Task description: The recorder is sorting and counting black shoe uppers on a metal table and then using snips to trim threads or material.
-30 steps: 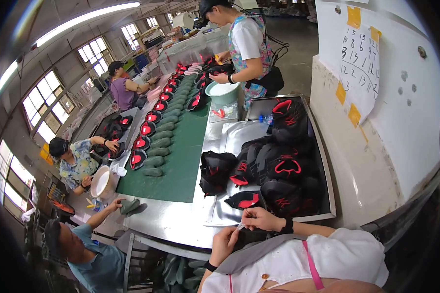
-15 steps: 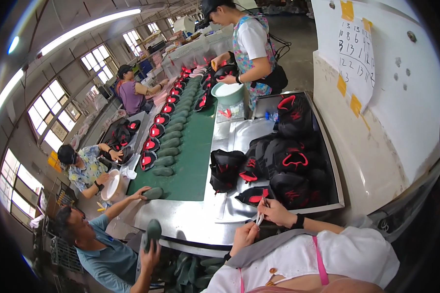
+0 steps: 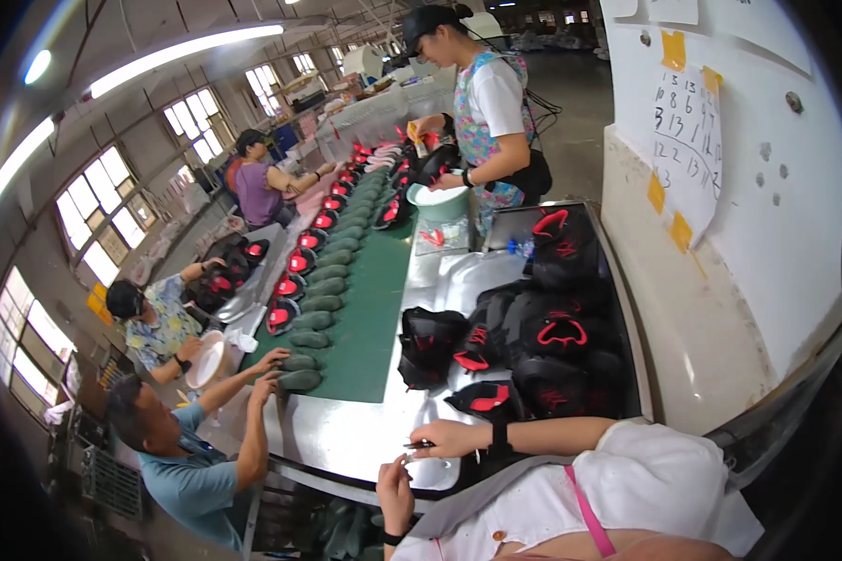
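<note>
My right hand (image 3: pixel 451 438) reaches in over the metal table edge, fingers closed around a slim dark tool (image 3: pixel 420 445) whose kind is too small to make out. Just below it, my left hand (image 3: pixel 396 494) is raised with thumb and fingers pinched together. Its fingertips almost meet the tool's end, and whatever they hold is too small to name. Nearest to my hands lies a black shoe upper with a red lining (image 3: pixel 485 400). Behind it, a heap of similar black uppers (image 3: pixel 561 332) fills the metal tray.
Green shoe lasts (image 3: pixel 325 288) and red-and-black uppers (image 3: pixel 291 285) line the green conveyor belt (image 3: pixel 370 327). At left, a co-worker in a blue shirt (image 3: pixel 192 477) touches the nearest lasts. Another person stands by a green basin (image 3: pixel 437 202). A white wall (image 3: pixel 758 215) rises at right.
My hands have moved left and apart from the uppers; the white strips between them no longer show. The blue-shirted co-worker has put the raised last on the belt, beside another.
</note>
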`<state>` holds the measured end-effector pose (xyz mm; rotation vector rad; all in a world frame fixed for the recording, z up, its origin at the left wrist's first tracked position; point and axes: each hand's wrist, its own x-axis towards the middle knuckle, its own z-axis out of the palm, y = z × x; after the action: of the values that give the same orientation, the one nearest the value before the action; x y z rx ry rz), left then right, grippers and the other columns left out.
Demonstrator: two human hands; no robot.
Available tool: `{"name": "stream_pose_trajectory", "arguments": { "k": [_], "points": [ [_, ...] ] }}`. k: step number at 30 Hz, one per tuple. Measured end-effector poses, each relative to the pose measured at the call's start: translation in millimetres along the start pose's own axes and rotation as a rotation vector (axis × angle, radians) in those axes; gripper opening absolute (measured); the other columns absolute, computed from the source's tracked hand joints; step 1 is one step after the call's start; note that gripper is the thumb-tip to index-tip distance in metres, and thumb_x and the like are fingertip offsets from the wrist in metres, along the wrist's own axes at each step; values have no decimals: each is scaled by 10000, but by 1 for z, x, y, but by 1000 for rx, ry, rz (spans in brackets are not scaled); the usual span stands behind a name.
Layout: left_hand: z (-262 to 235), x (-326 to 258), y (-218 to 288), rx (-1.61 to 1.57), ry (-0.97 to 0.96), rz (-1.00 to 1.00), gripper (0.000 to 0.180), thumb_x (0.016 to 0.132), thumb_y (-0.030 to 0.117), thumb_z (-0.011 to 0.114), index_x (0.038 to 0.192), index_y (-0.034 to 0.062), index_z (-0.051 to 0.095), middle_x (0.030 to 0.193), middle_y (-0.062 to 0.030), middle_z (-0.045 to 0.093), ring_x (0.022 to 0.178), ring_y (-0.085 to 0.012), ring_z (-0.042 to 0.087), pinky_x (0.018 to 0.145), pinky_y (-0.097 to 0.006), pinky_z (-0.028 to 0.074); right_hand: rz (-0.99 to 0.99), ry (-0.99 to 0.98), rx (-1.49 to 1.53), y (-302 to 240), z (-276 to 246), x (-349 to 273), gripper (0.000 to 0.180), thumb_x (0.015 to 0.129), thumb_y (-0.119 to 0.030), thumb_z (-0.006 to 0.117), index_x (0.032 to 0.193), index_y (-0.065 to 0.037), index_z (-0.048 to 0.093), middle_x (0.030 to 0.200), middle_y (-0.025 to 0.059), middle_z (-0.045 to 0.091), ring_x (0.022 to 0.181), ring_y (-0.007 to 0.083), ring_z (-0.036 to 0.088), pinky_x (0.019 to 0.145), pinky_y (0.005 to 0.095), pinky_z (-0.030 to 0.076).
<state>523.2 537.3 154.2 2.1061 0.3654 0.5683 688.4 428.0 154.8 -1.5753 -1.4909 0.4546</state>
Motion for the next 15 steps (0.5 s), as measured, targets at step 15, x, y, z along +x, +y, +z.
{"name": "stream_pose_trajectory", "arguments": {
  "k": [15],
  "points": [
    [-52, -71, -94, 607, 85, 291, 322, 912, 249, 432, 783, -12, 568, 626, -62, 495, 585, -157, 460, 543, -271, 376, 258, -438, 682, 0, 72, 12, 271, 833, -268, 554, 705, -39, 491, 575, 32, 504, 505, 119, 487, 506, 262, 400]
  ]
}}
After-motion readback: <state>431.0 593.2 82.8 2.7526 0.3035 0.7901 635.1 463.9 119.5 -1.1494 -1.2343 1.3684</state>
